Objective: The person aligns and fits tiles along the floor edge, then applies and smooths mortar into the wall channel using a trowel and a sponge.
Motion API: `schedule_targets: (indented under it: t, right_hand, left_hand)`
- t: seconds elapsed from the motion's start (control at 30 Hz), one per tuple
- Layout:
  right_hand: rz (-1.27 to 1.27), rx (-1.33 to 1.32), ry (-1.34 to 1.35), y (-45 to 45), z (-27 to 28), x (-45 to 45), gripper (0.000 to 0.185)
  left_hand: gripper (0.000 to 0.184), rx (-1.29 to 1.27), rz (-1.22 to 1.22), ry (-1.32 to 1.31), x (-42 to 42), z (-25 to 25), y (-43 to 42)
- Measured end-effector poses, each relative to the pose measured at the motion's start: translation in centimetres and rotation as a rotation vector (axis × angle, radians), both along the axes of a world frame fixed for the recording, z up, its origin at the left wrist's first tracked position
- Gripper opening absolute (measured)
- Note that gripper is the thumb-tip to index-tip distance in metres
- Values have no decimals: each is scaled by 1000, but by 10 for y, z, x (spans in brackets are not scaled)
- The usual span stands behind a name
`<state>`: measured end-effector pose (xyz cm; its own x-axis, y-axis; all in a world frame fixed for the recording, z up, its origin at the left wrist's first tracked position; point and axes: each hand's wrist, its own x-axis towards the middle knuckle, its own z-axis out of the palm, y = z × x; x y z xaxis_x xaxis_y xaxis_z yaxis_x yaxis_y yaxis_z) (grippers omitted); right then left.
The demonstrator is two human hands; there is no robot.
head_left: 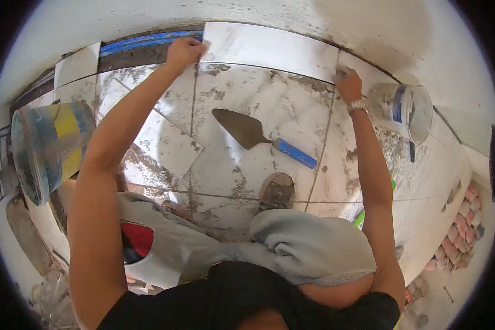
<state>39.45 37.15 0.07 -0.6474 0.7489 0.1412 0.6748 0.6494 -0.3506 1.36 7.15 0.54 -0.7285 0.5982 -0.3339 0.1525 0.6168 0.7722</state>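
A long white tile point(269, 48) lies along the foot of the wall. My left hand point(185, 54) pinches its left end, with thumb and fingers pressed together. At the tile's lower right corner, my right hand point(348, 86) has its fingers curled against the edge, close to the joint with the neighbouring tile. Left of my left hand, a gap shows grey mortar and a blue strip point(148, 43). A pointed trowel point(242, 127) with a blue handle rests on the smeared floor tiles between my arms.
A bucket with a yellow band point(66, 140) stands at the left. On the right is a clear bucket point(421, 115). A loose tile point(168, 146) lies on the floor beside my left arm. Broken reddish pieces point(459, 231) are piled at the far right.
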Motion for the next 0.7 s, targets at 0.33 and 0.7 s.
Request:
schedule_targets:
  t: [0.33,0.7]
  right_hand:
    - [81,-95,38,-9,5,15,34]
    - [171,-64,85,-6,10,21,31]
  left_hand:
    - [17,91,171,-109,-6,-19,3]
    - [24,27,159,-43,-12,-30,0]
